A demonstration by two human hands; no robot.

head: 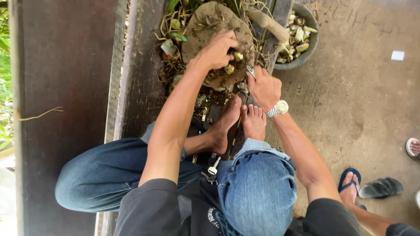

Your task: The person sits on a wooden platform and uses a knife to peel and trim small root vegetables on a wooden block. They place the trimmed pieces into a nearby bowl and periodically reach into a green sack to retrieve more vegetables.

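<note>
A round, mud-brown slab lies on the wooden worktop straight ahead of the seated person, ringed by dry roots and a few green leaves. The left hand rests on top of it with fingers curled down, pinching at one of two pale, knobbly pieces that sit on the slab's near right part. The right hand is at the slab's right edge, closed around a thin metal blade whose tip pokes out toward the slab; a silver wristwatch sits on that wrist. Just below the hands, the person's two bare feet are planted side by side on the worktop, with knees in blue jeans spread to either side and a small bunch of keys hanging between them. Beyond the slab to the right, one grey round bowl stands on the concrete floor, filled with many more pale pieces. Lower right, another person's foot in a blue sandal stands beside one loose dark sandal.
</note>
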